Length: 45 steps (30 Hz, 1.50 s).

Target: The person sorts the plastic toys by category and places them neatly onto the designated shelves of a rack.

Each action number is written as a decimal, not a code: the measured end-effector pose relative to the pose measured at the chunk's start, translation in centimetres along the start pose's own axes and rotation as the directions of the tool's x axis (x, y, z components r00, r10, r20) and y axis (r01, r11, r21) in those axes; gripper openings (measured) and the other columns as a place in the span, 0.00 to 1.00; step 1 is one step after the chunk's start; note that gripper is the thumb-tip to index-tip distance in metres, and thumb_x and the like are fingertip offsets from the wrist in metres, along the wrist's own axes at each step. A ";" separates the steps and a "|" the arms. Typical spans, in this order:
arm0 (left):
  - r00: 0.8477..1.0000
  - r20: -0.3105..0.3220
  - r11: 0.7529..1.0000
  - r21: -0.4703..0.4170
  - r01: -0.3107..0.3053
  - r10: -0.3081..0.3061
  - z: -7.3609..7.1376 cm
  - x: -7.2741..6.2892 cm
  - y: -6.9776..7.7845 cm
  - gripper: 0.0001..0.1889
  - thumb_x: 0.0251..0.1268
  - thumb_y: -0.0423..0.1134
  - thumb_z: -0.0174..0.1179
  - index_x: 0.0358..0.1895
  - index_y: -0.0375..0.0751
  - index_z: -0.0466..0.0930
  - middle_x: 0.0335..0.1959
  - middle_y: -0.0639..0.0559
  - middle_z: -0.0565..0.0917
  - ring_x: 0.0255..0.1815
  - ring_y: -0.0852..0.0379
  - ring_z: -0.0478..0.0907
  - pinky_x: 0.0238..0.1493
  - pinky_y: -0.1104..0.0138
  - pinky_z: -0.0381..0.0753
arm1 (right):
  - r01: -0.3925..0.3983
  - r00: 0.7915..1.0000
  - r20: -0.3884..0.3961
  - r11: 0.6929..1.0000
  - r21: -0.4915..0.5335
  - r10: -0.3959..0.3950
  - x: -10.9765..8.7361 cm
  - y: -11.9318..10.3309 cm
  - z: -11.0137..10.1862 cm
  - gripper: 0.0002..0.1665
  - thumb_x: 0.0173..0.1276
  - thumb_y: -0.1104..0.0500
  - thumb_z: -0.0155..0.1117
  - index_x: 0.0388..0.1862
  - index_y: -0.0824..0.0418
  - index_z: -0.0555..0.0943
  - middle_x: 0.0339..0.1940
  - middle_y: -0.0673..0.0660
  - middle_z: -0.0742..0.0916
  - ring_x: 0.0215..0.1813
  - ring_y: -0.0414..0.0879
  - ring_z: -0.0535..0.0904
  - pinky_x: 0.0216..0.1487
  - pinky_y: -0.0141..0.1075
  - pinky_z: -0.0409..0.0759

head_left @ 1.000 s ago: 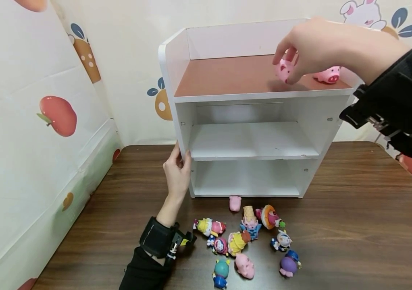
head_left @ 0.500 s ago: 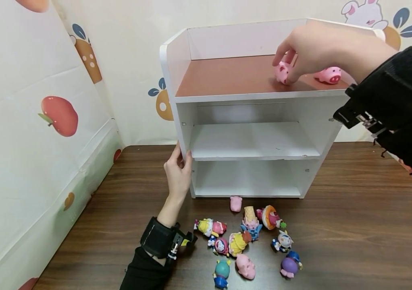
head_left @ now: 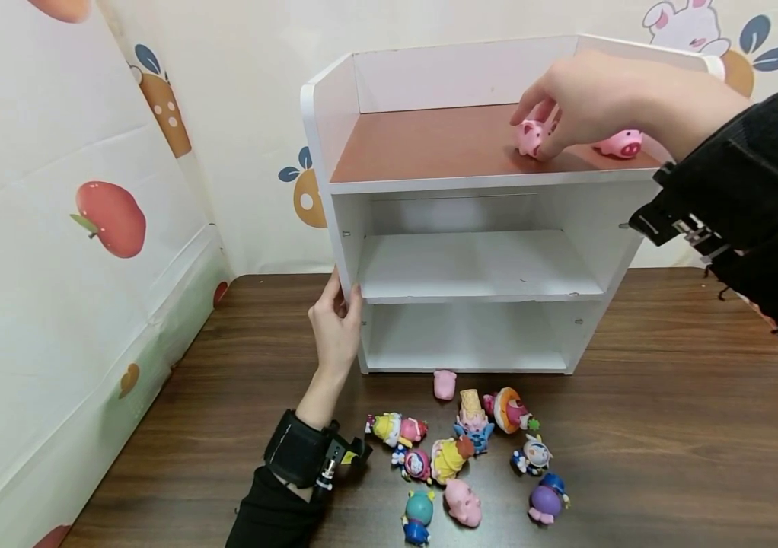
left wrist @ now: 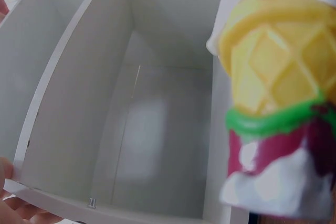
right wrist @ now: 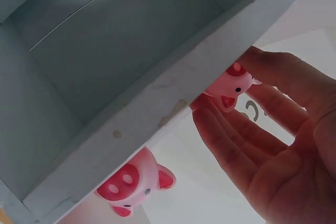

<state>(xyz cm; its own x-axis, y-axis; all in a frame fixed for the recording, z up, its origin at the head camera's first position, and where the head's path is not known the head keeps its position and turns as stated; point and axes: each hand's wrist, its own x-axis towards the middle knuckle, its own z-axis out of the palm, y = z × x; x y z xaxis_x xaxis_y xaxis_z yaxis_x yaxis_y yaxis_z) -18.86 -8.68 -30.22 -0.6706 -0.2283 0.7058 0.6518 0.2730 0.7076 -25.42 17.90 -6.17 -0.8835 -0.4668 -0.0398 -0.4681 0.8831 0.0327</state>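
On the brown top of a small white shelf unit point(head_left: 481, 298), my right hand point(head_left: 591, 103) pinches a pink pig figure point(head_left: 529, 138) between thumb and fingers. In the right wrist view, the front edge partly hides that held pig point(right wrist: 233, 86). A second pink pig figure point(head_left: 620, 144) lies to its right on the same top. My left hand point(head_left: 336, 327) grips the unit's left side panel, thumb at the front edge and fingers on the outside. Only some fingertips point(left wrist: 23, 211) of it show in the left wrist view.
Several small toy figures lie on the wooden table point(head_left: 677, 426) before the unit, among them a pink one point(head_left: 463, 502), a purple one point(head_left: 545, 502) and a yellow one point(head_left: 449, 460). A blurred yellow waffle-patterned object point(left wrist: 286, 56) fills the left wrist view's right side.
My right wrist and forearm have come slightly left and down. The held pig has shifted a little to the left on the top. My left hand stays in place.
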 end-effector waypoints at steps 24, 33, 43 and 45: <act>1.000 -0.001 1.000 0.016 -0.013 0.013 -0.1 0.2 -0.3 0.20 0.58 0.21 0.48 0.55 0.23 0.67 0.47 0.29 0.74 0.45 0.38 0.74 0.36 0.54 0.77 | -0.110 0.895 -0.433 0.994 0.014 0.105 -1.6 1.6 1.9 0.32 0.56 0.44 0.61 0.59 0.54 0.70 0.51 0.66 0.74 0.45 0.59 0.67 0.22 0.42 0.72; 1.000 -0.002 1.000 0.027 -0.013 0.013 -0.1 0.2 -0.3 0.19 0.58 0.21 0.48 0.55 0.23 0.67 0.47 0.29 0.74 0.45 0.38 0.74 0.37 0.53 0.76 | 0.026 0.677 -0.734 0.998 -0.056 -0.058 -4.1 2.3 4.5 0.19 0.54 0.48 0.64 0.43 0.55 0.81 0.34 0.57 0.82 0.35 0.51 0.74 0.31 0.37 0.66; 1.000 0.001 1.000 0.021 -0.015 0.015 0.0 0.3 -0.2 0.20 0.58 0.20 0.48 0.56 0.23 0.66 0.47 0.29 0.74 0.45 0.37 0.74 0.37 0.53 0.77 | 0.219 0.554 -0.804 0.969 -0.111 -0.217 -4.7 6.7 13.8 0.26 0.43 0.48 0.73 0.45 0.42 0.80 0.41 0.41 0.82 0.36 0.41 0.76 0.35 0.31 0.72; 1.000 0.001 1.000 0.022 -0.012 0.012 0.0 0.3 -0.1 0.20 0.58 0.20 0.48 0.56 0.23 0.66 0.47 0.29 0.74 0.45 0.37 0.74 0.37 0.53 0.76 | 0.242 0.552 -0.806 0.966 -0.092 -0.215 -5.0 6.8 15.9 0.28 0.41 0.46 0.74 0.46 0.41 0.79 0.41 0.41 0.82 0.37 0.40 0.76 0.33 0.33 0.72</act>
<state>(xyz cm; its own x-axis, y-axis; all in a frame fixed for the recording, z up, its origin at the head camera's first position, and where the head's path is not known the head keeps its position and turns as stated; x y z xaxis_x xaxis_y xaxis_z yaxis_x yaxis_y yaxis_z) -19.13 -8.80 -30.08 -0.6629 -0.2244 0.7143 0.6518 0.2964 0.6980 -23.85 27.02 -21.67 -0.4028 -0.4856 0.7758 -0.6681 0.7354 0.1134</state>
